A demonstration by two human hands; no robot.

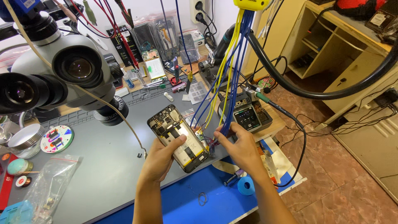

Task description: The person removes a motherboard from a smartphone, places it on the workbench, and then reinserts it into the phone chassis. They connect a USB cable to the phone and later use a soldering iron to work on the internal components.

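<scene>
we see, filling the upper left of the frame, a grey stereo microscope [62, 79] with its two dark eyepieces turned toward us. under it a grey work mat [95, 153] spreads across the left and centre, with a blue mat [182, 203] along its lower edge. a thick black hose [315, 93] curves across the upper right. from the top centre a bundle of blue and yellow wires [230, 66] hangs down to the middle of the frame. just right of the wires sits a small dark power meter [248, 117] with a lit display

at the centre our left hand [159, 159] is closed around an opened phone [178, 139], back cover off, board and pale battery showing, thumb pressed on the battery, the phone held tilted above the grey mat. our right hand [240, 147], just right of the phone, pinches the lower ends of the wires with narrow fingers, close beside the phone's right edge. whether the wire ends touch the phone we cannot tell

at the lower left lies a clear plastic bag [52, 182], and above it a round colourful disc [57, 139]. a blue tape roll [246, 185] sits at the lower centre, beneath our right wrist
</scene>
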